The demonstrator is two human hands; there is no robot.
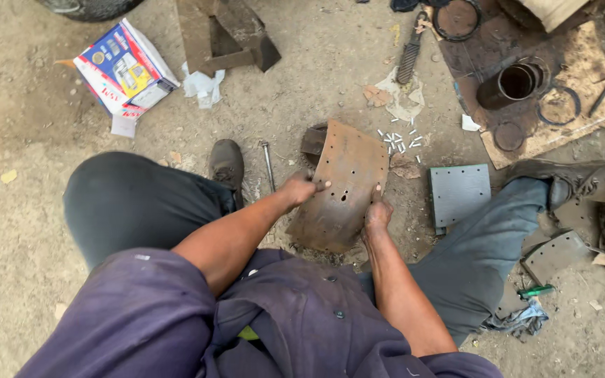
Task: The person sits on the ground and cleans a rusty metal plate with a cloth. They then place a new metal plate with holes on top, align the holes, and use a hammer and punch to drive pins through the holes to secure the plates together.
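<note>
Rusty brake shoe stands tilted on the dirt ground between the seated person's legs, curved face up, so its rivet holes are exposed. Left hand grip is closed on the left edge; right hand grip pinches the right edge, steadying it. Loose rivets and a grey brake lining lie near.

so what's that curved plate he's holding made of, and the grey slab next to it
The curved plate, held by the left hand and right hand, looks like steel: brown, rusty, matt, with drilled holes. The grey slab has a flat, dull, even surface with small holes; possibly a friction lining, though painted metal cannot be ruled out.
</note>
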